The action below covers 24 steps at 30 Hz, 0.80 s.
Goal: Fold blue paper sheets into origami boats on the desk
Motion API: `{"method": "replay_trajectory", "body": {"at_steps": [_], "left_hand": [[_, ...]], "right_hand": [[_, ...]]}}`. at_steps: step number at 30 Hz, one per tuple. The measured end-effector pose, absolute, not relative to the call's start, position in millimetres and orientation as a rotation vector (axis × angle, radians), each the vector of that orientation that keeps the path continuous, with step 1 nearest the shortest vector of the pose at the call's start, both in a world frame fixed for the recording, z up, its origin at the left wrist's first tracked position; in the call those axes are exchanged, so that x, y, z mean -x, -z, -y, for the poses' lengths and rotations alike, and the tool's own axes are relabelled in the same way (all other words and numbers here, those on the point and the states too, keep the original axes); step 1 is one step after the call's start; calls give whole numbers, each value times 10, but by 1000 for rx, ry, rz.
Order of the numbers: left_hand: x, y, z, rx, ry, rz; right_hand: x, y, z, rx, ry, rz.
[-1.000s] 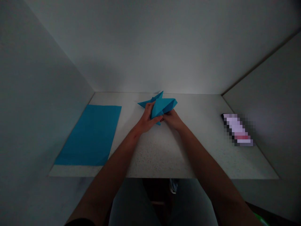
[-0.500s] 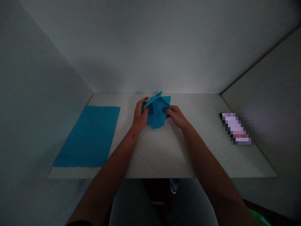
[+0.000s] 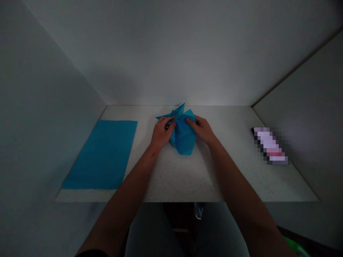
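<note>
Left hand (image 3: 162,134) and right hand (image 3: 203,130) now close together, both pinching the folded blue paper (image 3: 183,137) near the tabletop's (image 3: 182,178) far edge; paper bunched tighter, lower point swung nearer the body (flat blue sheet (image 3: 100,155) unchanged, left).

Location: compact indoor desk nook. Evidence: speckled white laminate desktop (image 3: 182,182) at lower centre, boxed by smooth pale grey walls (image 3: 171,53) behind and both sides.

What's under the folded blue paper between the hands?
The folded blue paper, held by the left hand and right hand, sits over the speckled white tabletop. Tabletop shows around its edges; the patch directly beneath it is covered, so nothing there can be seen.
</note>
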State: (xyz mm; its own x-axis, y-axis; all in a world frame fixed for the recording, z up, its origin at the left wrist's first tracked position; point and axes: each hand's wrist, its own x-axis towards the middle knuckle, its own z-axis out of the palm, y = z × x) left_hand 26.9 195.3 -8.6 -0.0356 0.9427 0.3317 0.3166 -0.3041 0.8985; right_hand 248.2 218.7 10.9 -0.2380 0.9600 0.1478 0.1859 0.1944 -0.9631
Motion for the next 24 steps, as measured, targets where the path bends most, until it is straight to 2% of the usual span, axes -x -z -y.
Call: {"method": "replay_trajectory", "body": {"at_steps": [6,15,24], "left_hand": [[-258,16,-1910,-1768,-1555,-1322],[-273,35,-1917,-1911,-1504,-1467],[-295,4,-1889,-1998,-1502,-1369]], "right_hand": [[-2452,-117,-2159,1144,-964,1725],[-2422,-183,-2092,986,-797,1966],[-2436,-183,-2094,978,-773,1933]]}}
